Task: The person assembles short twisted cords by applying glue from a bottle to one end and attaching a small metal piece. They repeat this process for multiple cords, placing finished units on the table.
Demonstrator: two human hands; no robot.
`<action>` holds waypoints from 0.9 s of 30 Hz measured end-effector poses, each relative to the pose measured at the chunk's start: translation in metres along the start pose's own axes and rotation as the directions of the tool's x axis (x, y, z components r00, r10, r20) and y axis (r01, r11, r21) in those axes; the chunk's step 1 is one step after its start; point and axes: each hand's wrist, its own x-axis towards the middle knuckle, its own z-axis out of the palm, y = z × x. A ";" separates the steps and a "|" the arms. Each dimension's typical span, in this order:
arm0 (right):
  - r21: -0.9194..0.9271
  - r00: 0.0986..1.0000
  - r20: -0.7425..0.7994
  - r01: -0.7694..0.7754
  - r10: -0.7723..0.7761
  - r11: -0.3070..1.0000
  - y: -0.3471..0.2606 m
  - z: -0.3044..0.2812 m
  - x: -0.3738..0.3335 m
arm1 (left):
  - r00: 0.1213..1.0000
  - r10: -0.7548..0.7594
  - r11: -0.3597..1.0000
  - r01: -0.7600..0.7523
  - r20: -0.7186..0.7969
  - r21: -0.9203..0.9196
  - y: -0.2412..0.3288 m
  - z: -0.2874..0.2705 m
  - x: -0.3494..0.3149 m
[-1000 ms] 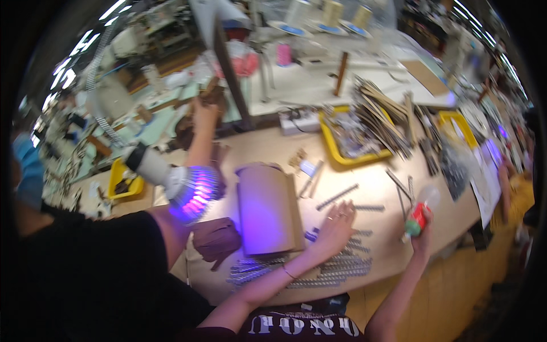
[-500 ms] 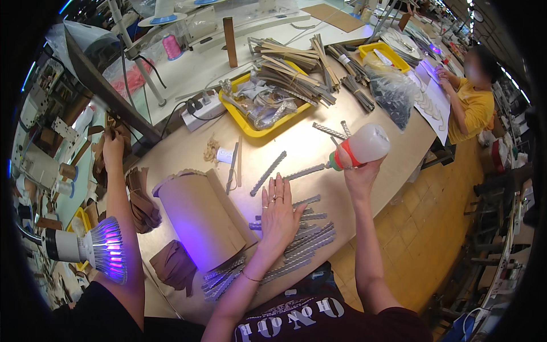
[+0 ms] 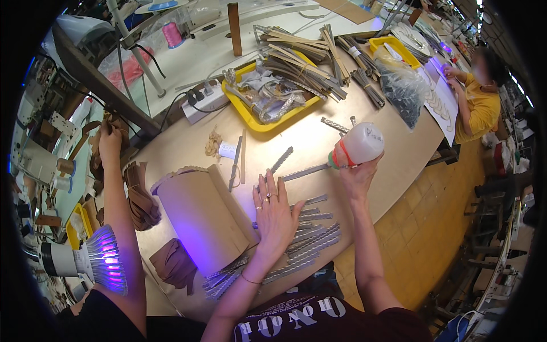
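Observation:
My left hand [image 3: 274, 212] lies palm down with fingers stretched out, over the near end of a dark braided strip [image 3: 282, 160]. Another braided strip [image 3: 307, 171] runs from its fingertips toward the bottle's tip. My right hand [image 3: 359, 176] is closed around a white squeeze bottle [image 3: 365, 142] with a red band and green cap, tilted with the cap toward the strip. Several grey braided strips [image 3: 313, 242] are spread below and beside my left hand. More strips [image 3: 225, 279] lie in a bundle by my left forearm.
A curved brown board [image 3: 199, 216] stands left of my hand, near brown strap bundles [image 3: 139, 196]. Behind are a yellow tray [image 3: 268, 126], strip bundles [image 3: 302, 65] and a plastic bag [image 3: 401, 91]. A co-worker's arm [image 3: 122, 228] and a lamp [image 3: 102, 259] occupy the left; a person in yellow [image 3: 478, 108] is at right.
My left hand has slid a little to the left, covering more of the dark strip. The bottle in my right hand has shifted slightly left. The view has turned a little.

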 end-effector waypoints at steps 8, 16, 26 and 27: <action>0.036 0.998 0.034 0.051 -0.052 0.998 -0.014 0.013 -0.014 | 0.999 -0.023 1.000 0.023 0.028 0.006 -0.002 -0.002 0.002; 0.226 0.979 0.176 0.061 -0.102 0.972 -0.035 0.045 -0.043 | 0.999 -0.027 0.999 0.028 0.043 -0.040 -0.003 -0.002 0.001; 0.116 0.972 0.159 0.156 -0.174 0.981 -0.033 0.039 -0.043 | 0.998 -0.028 0.999 0.030 0.052 -0.041 -0.004 -0.003 0.001; 0.087 0.976 0.132 0.164 -0.174 0.983 -0.030 0.034 -0.038 | 0.999 -0.027 0.999 0.029 0.045 -0.041 -0.004 -0.004 0.001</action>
